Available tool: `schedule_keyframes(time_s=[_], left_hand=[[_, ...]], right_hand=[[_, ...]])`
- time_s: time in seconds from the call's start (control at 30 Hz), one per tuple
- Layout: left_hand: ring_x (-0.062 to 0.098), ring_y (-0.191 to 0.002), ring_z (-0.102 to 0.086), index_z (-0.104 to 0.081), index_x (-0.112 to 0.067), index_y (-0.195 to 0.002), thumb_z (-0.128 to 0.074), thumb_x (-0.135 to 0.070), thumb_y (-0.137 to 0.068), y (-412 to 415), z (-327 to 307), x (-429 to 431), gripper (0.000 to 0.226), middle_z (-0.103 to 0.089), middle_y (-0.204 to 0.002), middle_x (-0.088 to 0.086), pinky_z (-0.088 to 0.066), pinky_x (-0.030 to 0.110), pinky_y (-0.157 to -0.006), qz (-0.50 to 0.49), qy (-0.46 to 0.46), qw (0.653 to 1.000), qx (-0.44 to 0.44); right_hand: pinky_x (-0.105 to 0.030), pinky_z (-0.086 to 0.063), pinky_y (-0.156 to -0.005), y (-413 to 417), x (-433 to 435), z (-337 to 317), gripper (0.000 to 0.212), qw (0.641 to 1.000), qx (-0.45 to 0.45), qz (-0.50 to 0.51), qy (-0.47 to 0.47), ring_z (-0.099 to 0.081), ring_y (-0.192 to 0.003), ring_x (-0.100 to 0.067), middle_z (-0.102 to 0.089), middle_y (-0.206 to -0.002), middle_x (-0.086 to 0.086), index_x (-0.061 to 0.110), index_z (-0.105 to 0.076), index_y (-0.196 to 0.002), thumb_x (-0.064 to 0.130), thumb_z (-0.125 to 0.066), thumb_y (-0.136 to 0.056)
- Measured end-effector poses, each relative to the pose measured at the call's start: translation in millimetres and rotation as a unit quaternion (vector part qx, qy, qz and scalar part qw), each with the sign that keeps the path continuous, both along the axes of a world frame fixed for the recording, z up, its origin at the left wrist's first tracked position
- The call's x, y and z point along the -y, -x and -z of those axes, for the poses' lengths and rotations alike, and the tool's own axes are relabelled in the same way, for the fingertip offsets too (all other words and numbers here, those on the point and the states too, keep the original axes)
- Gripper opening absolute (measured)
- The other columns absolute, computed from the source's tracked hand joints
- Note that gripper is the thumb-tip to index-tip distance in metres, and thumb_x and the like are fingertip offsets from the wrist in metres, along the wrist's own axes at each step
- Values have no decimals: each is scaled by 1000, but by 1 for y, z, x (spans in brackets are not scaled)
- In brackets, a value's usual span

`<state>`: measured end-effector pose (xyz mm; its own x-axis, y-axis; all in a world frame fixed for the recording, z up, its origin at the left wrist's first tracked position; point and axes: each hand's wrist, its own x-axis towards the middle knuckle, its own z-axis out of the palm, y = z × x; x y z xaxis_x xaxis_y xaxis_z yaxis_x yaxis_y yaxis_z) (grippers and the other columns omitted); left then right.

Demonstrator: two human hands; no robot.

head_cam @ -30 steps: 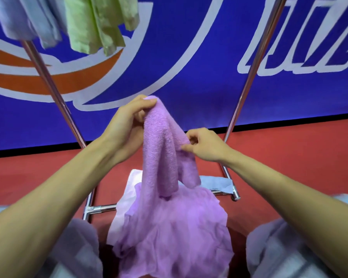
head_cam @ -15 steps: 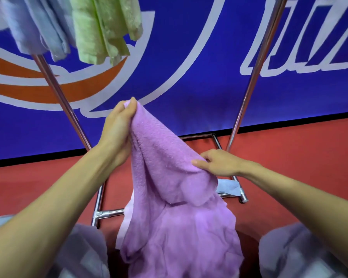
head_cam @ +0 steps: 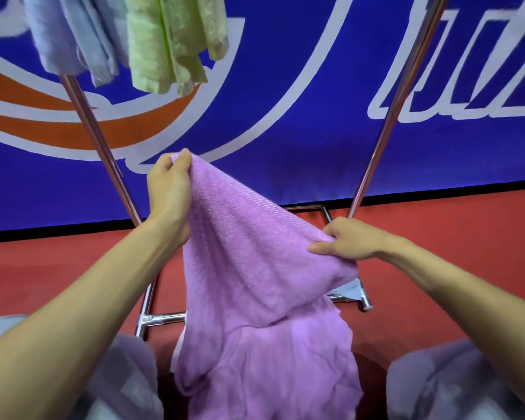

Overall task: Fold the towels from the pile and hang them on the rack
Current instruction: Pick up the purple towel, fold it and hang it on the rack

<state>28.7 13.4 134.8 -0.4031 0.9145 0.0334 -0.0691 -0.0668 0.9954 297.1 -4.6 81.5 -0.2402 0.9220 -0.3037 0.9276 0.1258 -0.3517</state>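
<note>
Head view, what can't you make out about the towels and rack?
Head view, rack top bar: cut off by the upper edge, so how the blue towel and green towel hang is unseen.
Head view, pile: all but a pale corner covered by the purple towel gripped by the left hand and right hand.
Head view, banner lettering: cut off at the right edge.

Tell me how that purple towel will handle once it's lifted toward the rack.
Likely floppy: the purple towel sags between the left hand and right hand and drapes in loose folds below. Probably light, since two pinches alone hold its top up. Its looped surface looks grippy, unlikely to slip.
</note>
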Motion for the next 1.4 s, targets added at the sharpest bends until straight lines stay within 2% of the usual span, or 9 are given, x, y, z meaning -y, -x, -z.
schedule_keyframes(time_s=[0.1, 0.23, 0.3, 0.4, 0.53, 0.67, 0.83, 1.0, 1.4], left_hand=[[11, -76, -48, -62, -18, -85, -53, -25, -90, -3, -1, 3, 12, -56, -83, -3, -38, 27, -66, 8, 31, 999, -31], [5, -65, -51, -69, -21, -73, -58, -17, -88, -19, 5, 12, 19, -63, -72, -9, -40, 19, -57, 72, 63, 993, -63], [8, -66, -51, -70, -18, -72, -60, -17, -87, -29, 12, 17, 18, -62, -71, -7, -41, 22, -60, 101, 71, 989, -85], [16, -66, -51, -69, -11, -74, -61, -17, -87, -42, 19, 20, 16, -59, -72, 2, -45, 25, -61, 151, 93, 981, -85], [13, -53, -57, -67, -9, -76, -63, -12, -89, -52, 17, 27, 14, -62, -61, 1, -53, 20, -52, 186, 120, 974, -49], [9, -44, -61, -66, -6, -77, -62, -7, -89, -56, 16, 35, 13, -63, -54, 2, -57, 21, -52, 215, 158, 964, 15], [18, -60, -67, -65, -2, -83, -63, -6, -88, -61, 19, 43, 7, -66, -77, 15, -61, 30, -70, 259, 185, 948, 28], [19, -69, -70, -67, -3, -76, -65, -5, -85, -70, 22, 49, 10, -72, -86, 18, -59, 23, -65, 271, 168, 948, 16], [25, -94, -72, -68, 7, -101, -39, 3, -83, -63, 22, 47, 34, -74, -97, 19, -56, 32, -88, 284, 161, 944, 42]], right_hand=[[-20, -31, -45, 3, 8, -21, 47, 983, -160, 92, 6, -36, -50, -9, -42, -51, 7, 16, -44, -54, 44, -65, -86], [-18, -50, -60, 11, 14, -45, 19, 799, -559, 193, 106, -61, -67, -9, -66, -72, 1, 10, -66, -80, 28, -64, -88], [-18, -53, -61, 15, 13, -47, 12, 733, -628, 229, 126, -64, -67, -11, -67, -72, -1, 9, -64, -84, 16, -58, -92], [-26, -54, -68, 21, 13, -42, 16, 700, -650, 252, 156, -65, -69, -13, -69, -72, -1, 8, -64, -93, 3, -49, -92], [-33, -52, -85, 26, 13, -38, 32, 731, -623, 231, 154, -62, -86, -19, -68, -94, -8, 4, -65, -113, -9, -50, -87], [-26, -55, -79, 29, 10, -32, 31, 742, -616, 250, 87, -65, -87, -20, -69, -103, -16, -3, -66, -112, -10, -59, -83], [-26, -59, -75, 43, 14, -31, 27, 774, -580, 251, 39, -67, -81, -19, -71, -95, -16, -4, -69, -106, -5, -68, -79], [-20, -57, -63, 52, 19, -30, 19, 819, -530, 222, 6, -68, -65, -9, -72, -81, -9, -4, -71, -101, -2, -68, -82], [-28, -56, -87, 39, 25, -35, 41, 848, -507, 145, 50, -70, -98, -22, -72, -106, -15, 3, -66, -114, 6, -78, -75]])
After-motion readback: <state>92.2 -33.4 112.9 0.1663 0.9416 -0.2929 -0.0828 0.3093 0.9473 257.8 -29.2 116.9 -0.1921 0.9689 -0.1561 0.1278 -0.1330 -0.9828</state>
